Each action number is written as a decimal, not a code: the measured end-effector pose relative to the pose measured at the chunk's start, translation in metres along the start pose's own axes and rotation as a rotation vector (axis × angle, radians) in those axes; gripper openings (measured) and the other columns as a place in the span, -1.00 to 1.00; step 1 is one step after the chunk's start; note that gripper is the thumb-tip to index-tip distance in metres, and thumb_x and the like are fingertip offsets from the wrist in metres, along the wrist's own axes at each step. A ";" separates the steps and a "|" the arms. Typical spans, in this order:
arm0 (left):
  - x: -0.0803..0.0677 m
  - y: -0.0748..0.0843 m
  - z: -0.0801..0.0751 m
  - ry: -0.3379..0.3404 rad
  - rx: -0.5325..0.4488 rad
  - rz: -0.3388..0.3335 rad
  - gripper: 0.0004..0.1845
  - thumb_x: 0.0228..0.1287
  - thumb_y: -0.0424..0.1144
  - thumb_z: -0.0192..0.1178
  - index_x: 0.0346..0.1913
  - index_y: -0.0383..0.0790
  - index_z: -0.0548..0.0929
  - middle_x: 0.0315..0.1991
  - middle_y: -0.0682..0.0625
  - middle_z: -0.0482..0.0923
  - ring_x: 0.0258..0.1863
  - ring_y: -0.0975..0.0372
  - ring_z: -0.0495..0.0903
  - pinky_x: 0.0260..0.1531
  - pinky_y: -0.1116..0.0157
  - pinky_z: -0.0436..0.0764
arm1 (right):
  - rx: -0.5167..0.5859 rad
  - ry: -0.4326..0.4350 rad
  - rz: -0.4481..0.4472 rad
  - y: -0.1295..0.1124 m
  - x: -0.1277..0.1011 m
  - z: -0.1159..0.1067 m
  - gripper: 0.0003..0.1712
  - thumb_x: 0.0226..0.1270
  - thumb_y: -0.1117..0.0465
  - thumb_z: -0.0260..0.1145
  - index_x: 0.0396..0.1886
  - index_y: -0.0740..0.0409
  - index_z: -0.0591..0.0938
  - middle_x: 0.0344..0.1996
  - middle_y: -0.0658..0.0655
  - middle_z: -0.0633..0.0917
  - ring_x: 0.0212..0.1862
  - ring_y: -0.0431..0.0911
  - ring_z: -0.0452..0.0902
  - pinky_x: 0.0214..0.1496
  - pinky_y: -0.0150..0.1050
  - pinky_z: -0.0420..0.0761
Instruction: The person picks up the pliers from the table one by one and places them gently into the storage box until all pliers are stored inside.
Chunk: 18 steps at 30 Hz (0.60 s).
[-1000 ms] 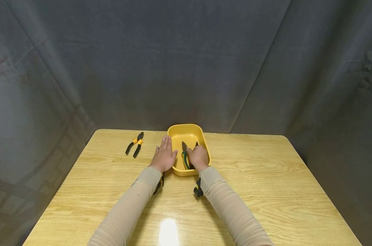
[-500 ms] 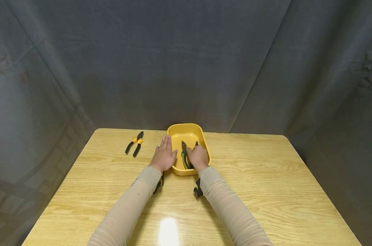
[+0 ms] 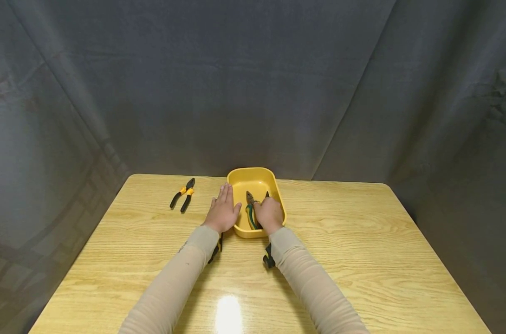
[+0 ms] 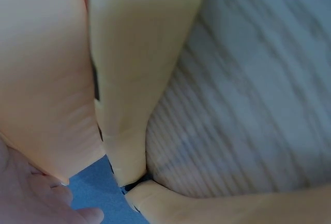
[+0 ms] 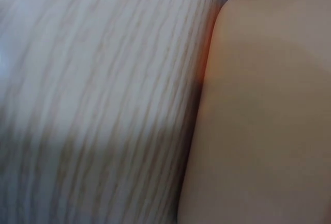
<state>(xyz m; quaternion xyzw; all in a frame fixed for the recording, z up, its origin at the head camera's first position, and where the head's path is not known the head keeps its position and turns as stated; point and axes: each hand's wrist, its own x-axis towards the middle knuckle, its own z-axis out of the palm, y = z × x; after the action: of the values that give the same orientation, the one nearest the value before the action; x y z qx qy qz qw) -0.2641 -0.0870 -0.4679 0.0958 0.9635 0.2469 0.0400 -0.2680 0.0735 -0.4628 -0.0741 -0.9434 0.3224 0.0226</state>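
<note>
My left hand (image 3: 223, 211) lies with straight fingers along the left wall of a yellow plastic bin (image 3: 253, 174). Inside the bin, my right hand (image 3: 269, 214) is curled, its thumb side at a pair of pliers (image 3: 251, 218) with green and yellow handles. It grips the pliers, and its knuckles hide part of the handles. A dark pointed tip (image 3: 267, 194) sticks out past the far side of that hand. In the left wrist view my fingers (image 4: 36, 193) show at the lower left. The bin's wall (image 5: 269, 105) fills the right side of the right wrist view.
Black-and-orange pliers (image 3: 184, 197) lie spread on the wooden table (image 3: 361, 250), left of the bin. A grey curtain (image 3: 236, 93) hangs behind the table's far edge. Under each wrist hangs a small black device (image 3: 269, 257).
The pliers in the bin have shifted slightly to the left, with their head leaning away from my right hand. Both hands stay almost in place.
</note>
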 end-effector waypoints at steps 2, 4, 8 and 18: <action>0.000 0.000 0.000 -0.003 -0.003 0.000 -0.24 0.65 0.02 -0.22 0.62 -0.31 -0.24 0.65 -0.17 -0.35 0.62 0.06 -0.36 0.54 -0.10 -0.16 | -0.006 -0.002 -0.006 0.001 0.000 0.000 -0.51 0.49 0.09 0.28 -0.69 0.15 0.57 -0.71 0.10 0.56 -0.62 -0.06 0.50 -0.57 -0.22 0.45; 0.000 0.000 0.000 -0.006 -0.001 -0.001 -0.23 0.65 0.02 -0.21 0.62 -0.31 -0.25 0.65 -0.16 -0.36 0.62 0.06 -0.36 0.54 -0.10 -0.16 | -0.003 -0.004 -0.011 0.001 -0.001 0.001 -0.52 0.49 0.10 0.27 -0.68 0.17 0.58 -0.70 0.11 0.57 -0.63 -0.05 0.50 -0.58 -0.22 0.46; -0.002 0.002 -0.002 0.001 -0.007 0.008 -0.23 0.65 0.01 -0.19 0.62 -0.34 -0.23 0.65 -0.19 -0.35 0.62 0.03 -0.34 0.53 -0.13 -0.13 | 0.013 -0.005 -0.015 0.000 -0.003 0.000 -0.54 0.49 0.13 0.26 -0.67 0.18 0.58 -0.69 0.12 0.56 -0.64 -0.05 0.49 -0.59 -0.24 0.44; -0.004 0.003 -0.003 0.010 -0.013 0.014 -0.22 0.65 0.01 -0.18 0.62 -0.35 -0.22 0.65 -0.20 -0.32 0.62 0.02 -0.32 0.53 -0.13 -0.11 | -0.003 0.014 -0.048 0.000 -0.003 0.000 -0.65 0.45 0.20 0.29 -0.57 0.25 0.61 -0.58 0.16 0.59 -0.54 -0.01 0.54 -0.48 -0.16 0.55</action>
<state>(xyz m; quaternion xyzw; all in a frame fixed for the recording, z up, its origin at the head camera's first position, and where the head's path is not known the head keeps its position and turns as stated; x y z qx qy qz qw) -0.2602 -0.0864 -0.4635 0.1008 0.9613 0.2541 0.0342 -0.2653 0.0733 -0.4630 -0.0536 -0.9452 0.3200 0.0370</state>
